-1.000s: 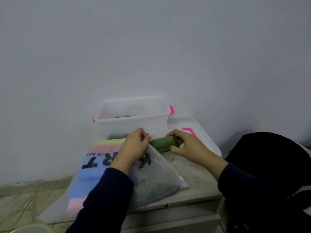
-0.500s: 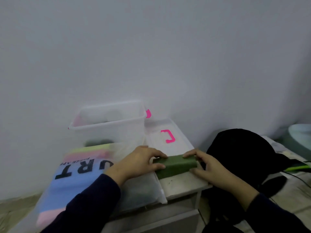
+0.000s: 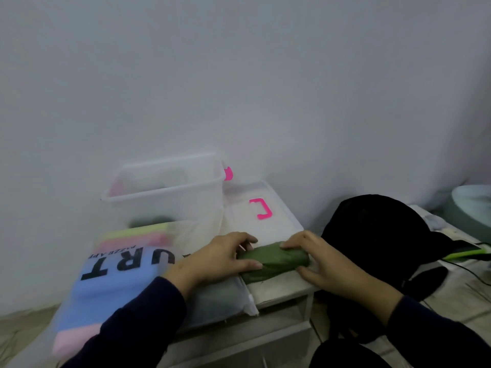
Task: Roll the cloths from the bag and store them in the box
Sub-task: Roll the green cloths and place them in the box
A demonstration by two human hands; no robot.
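A plain pale wall stood behind the low grey-white table. A second earlier the green cloth had been a tight roll held up near the clear plastic box with pink latches; half a second back it lay flat as a folded strip. Now it was a fat green rolled cloth on the table, just right of the translucent printed bag of coloured cloths. The left hand and right hand each curled round an end, gripping it. The roll looked nearly finished, boxing to follow.
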